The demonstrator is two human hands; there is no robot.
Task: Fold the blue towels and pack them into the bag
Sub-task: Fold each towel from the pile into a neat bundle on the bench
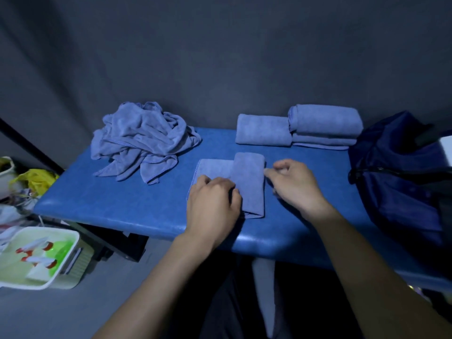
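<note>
At the far left, off the table, sits a white pot [5, 176] with a yellow bag [36, 181] beside it, and nearer the viewer a white tray [71, 260] holds pale green liquid with small red-and-white items in it, too blurred to name. The blue table [117, 204] begins just right of these. On its left rear part lies a heap [140, 140] of unfolded blue towels, crumpled and loosely piled, with corners trailing toward the front. Near the middle of the table lies the towel [249, 184] being folded: its right part is doubled over into a narrow strip running front to back, while a flat single layer spreads out to the left of that strip. The left hand [212, 209] rests on that flat left part, palm down, fingers bent with the tips pressing at the edge of the folded strip; whether they pinch any cloth I cannot tell. The right hand [293, 184] hovers just right of the strip, its fingers loosely curled with the forefinger and thumb close to the towel's right edge, holding nothing that shows. Behind the hands, along the rear edge, a folded towel [263, 129] lies flat, and touching its right side is a stack [325, 126] of folded towels. At the far right, the dark blue bag [401, 172] stands on the table end, slumped, with a black strap across its front
</note>
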